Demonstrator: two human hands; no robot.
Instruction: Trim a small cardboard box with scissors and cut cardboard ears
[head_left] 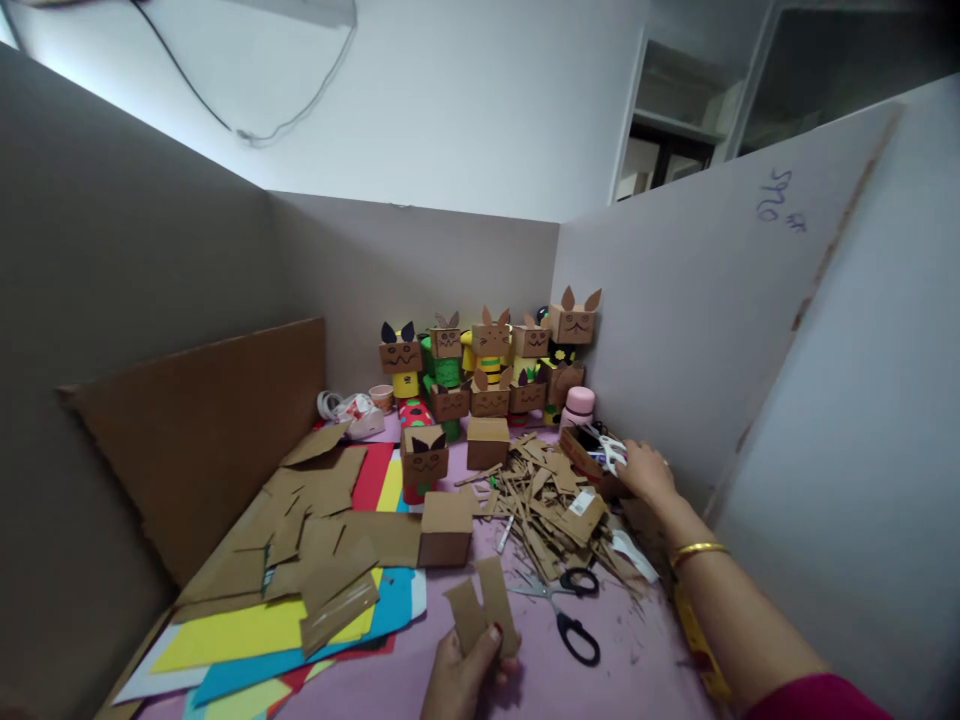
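My left hand (466, 672) pinches two small cardboard pieces (495, 600) at the bottom middle, fanned slightly apart, thumb in front. Just right of them, black-handled scissors (564, 610) lie with blades parted on the pink table. My right hand (646, 472) stretches far right to a small open cardboard box (581, 458). Its fingers are closed at the white-handled scissors (613, 453) at that box; the fingertips are partly hidden. Two plain cardboard boxes, the near box (447, 530) and the far box (487, 444), stand in the middle.
Cardboard scraps (551, 500) lie heaped before my right arm. Coloured paper (232, 635) and cardboard sheets (322, 550) cover the left. Several cat-faced box figures (491, 345) stand at the back, near a pink bottle (578, 406). Grey partitions (720, 290) enclose the table.
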